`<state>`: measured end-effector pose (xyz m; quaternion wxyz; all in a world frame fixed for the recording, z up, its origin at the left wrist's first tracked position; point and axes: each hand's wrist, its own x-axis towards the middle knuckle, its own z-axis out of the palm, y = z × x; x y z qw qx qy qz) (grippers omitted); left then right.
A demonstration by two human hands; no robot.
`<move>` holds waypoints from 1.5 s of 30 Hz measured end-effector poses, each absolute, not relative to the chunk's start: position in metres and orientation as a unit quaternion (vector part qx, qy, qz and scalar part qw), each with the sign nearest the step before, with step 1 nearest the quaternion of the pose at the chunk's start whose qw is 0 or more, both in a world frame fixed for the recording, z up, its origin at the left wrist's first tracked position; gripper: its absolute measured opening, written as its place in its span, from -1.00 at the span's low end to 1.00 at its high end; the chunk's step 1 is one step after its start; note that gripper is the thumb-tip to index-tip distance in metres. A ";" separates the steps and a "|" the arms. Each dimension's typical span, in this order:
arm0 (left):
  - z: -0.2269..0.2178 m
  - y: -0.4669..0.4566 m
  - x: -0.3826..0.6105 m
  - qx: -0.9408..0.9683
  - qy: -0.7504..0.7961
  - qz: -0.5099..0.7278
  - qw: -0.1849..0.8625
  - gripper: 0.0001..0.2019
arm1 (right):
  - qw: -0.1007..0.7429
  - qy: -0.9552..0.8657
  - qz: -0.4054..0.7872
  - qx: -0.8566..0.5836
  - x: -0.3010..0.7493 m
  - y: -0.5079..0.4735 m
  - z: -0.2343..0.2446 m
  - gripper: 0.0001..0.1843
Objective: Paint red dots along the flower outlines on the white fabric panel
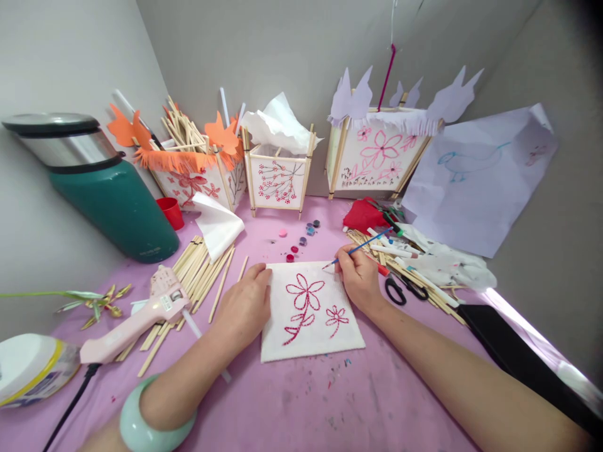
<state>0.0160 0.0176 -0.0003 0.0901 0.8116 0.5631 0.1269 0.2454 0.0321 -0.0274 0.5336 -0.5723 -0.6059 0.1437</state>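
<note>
A white square panel point(311, 346) lies on the pink table cover, painted with dark pink dashed flowers, stems and leaves. My left hand point(245, 302) grips its left edge, fingers curled and partly hidden. In my right hand point(358, 276), at the panel's upper right corner, is a thin blue paintbrush point(365, 243). The brush tip is close to the panel's top edge; whether it touches, I cannot tell. Just beyond the panel stand several small paint pots point(303, 241) in red, blue and dark colours, plus a pink one point(283, 233).
Behind stand decorated lanterns point(277, 179) on stick frames. At left are a green bottle point(113, 207), a pink glue gun point(136, 317), wooden sticks point(200, 270) and a white tub point(28, 364). Scissors point(396, 292), pens and a black object point(509, 358) lie at right.
</note>
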 end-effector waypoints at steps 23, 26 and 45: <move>0.001 0.017 0.017 0.812 0.563 0.125 0.086 -0.65 | 0.526 -0.615 0.119 -0.576 0.246 0.032 -0.027 -0.79; 0.001 0.017 0.017 0.811 0.566 0.121 0.085 -0.65 | 0.524 -0.614 0.114 -0.579 0.247 0.032 -0.027 -0.79; 0.001 0.016 0.017 0.810 0.567 0.119 0.091 -0.64 | 0.526 -0.606 0.114 -0.586 0.248 0.034 -0.030 -0.79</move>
